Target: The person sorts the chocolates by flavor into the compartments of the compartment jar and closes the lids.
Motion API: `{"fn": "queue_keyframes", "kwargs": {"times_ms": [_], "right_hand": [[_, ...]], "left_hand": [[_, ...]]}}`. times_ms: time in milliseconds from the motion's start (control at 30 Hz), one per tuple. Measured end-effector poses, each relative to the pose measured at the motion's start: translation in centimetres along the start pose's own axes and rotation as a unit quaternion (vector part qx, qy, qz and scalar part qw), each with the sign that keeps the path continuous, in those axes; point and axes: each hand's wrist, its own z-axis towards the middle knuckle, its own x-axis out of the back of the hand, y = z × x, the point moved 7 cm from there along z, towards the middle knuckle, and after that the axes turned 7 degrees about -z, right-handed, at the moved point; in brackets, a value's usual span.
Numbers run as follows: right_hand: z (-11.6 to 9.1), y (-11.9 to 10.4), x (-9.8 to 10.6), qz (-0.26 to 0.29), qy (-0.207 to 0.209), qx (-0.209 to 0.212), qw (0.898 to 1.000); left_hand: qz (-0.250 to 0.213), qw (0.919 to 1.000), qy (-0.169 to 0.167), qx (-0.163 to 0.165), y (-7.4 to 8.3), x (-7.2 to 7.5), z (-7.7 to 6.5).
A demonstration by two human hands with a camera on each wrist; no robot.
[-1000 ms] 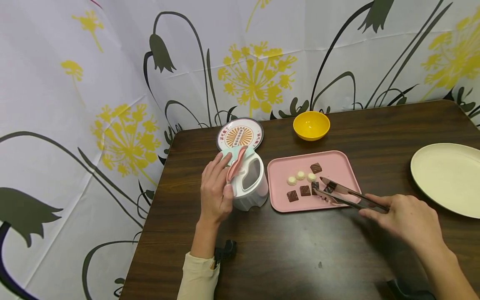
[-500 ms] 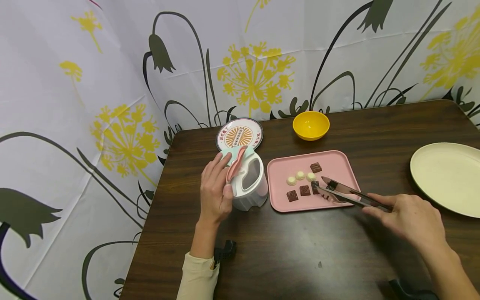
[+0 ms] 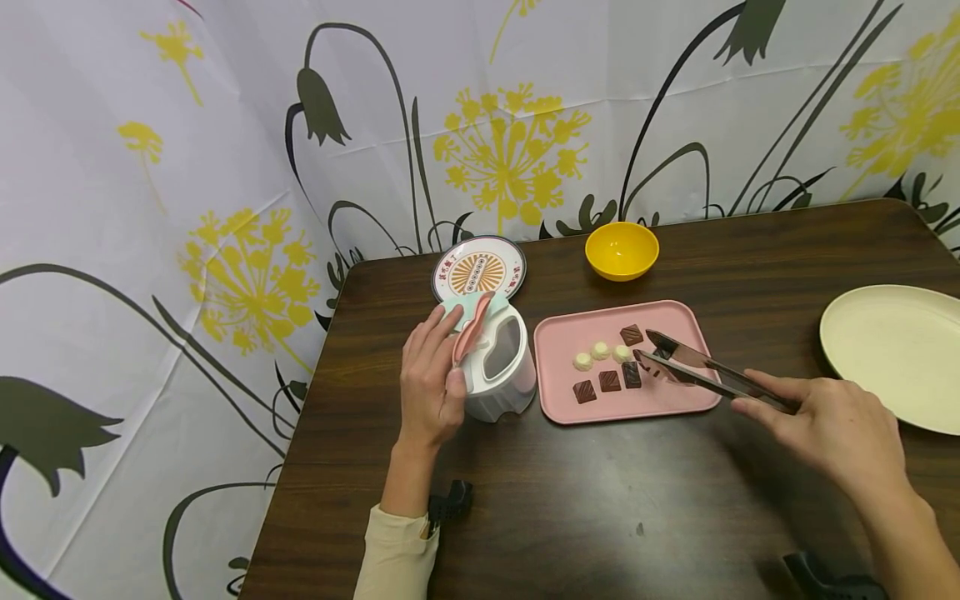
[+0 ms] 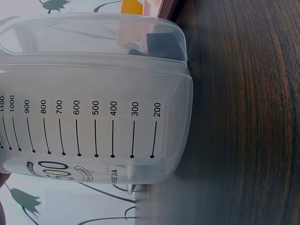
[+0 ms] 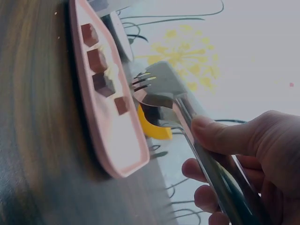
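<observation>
In the head view my left hand (image 3: 432, 375) holds the raised pink flip lid (image 3: 472, 329) of a storage container (image 3: 497, 375), whose top shows an opening. Through its clear wall, the left wrist view shows a dark block (image 4: 164, 45). My right hand (image 3: 832, 425) grips metal tongs (image 3: 731, 383) over the pink tray (image 3: 555, 400). Their tips stand apart, one forked; I see no piece between them. Several brown chocolates (image 3: 585, 392) and three white round pieces (image 3: 583, 362) lie on the tray. The right wrist view shows the tongs (image 5: 206, 154) between thumb and fingers.
A yellow bowl (image 3: 622, 252) stands behind the tray. The printed plate (image 3: 510, 260) lies behind the container, and a large cream plate (image 3: 892, 358) is at the right. A floral cloth (image 3: 525, 50) hangs behind the dark wooden table (image 3: 570, 517).
My right hand has drawn the tongs slightly right and up, away from the dark chocolate near the tray's middle. The left hand and container have stayed put.
</observation>
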Motion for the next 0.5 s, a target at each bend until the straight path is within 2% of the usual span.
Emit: {"fn": "queue_keyframes", "kwargs": {"times_ms": [233,500], "right_hand": [[0.3,-1.9,1.2,0.012,0.069,0.045,0.997],[0.7,-4.8,2.5,0.031,0.144,0.104,0.984]], "left_hand": [[-0.001,1.0000,-0.002,0.004,0.0,0.0,-0.2],[-0.001,1.0000,-0.002,0.004,0.0,0.0,-0.1]]}}
